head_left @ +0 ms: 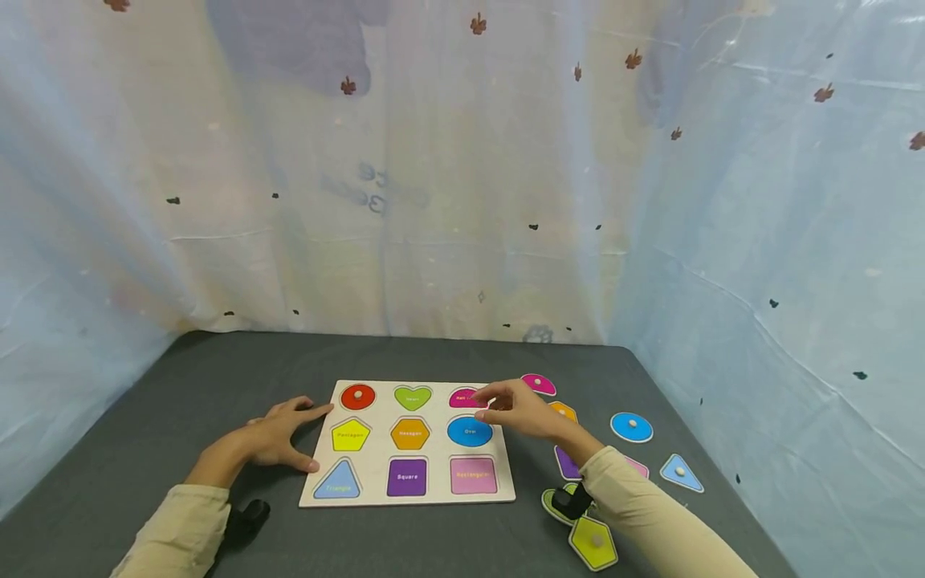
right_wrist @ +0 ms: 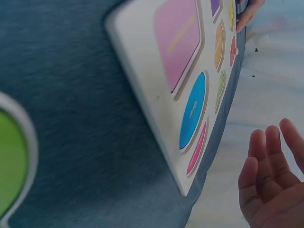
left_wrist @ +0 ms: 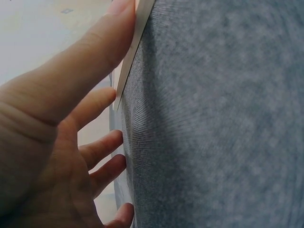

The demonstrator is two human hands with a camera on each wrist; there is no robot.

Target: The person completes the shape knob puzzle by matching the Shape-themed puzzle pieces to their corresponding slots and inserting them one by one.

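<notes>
White flat puzzle board with coloured printed shapes (head_left: 373, 474) on dark grey cloth-covered bench (head_left: 433, 542), set square to the person. Left hand (head_left: 278, 433) at board's left edge: thumb and forefinger tip touching it, digits spread, grip apart. Right hand (head_left: 516, 405) above board's upper right corner, near the half-circle and oval recesses; thumb and fingertips apart, nothing between them.

Red round knobbed piece (head_left: 357, 396) seated in the board's upper left recess; the other eight recesses show their printed colours.

Loose pieces right of board, on the bench: magenta half-circle piece (head_left: 539, 385) farthest back; orange piece (head_left: 564, 410) and purple piece (head_left: 567, 463), both partly behind the right arm; blue oval piece (head_left: 632, 428); light blue triangular piece (head_left: 681, 473) outermost; pink piece (head_left: 637, 466), mostly hidden by the sleeve; green pale-rimmed piece (head_left: 555, 507), partly covered by a black wrist fitting; yellow-green pentagon piece (head_left: 594, 543) nearest the person.
</notes>
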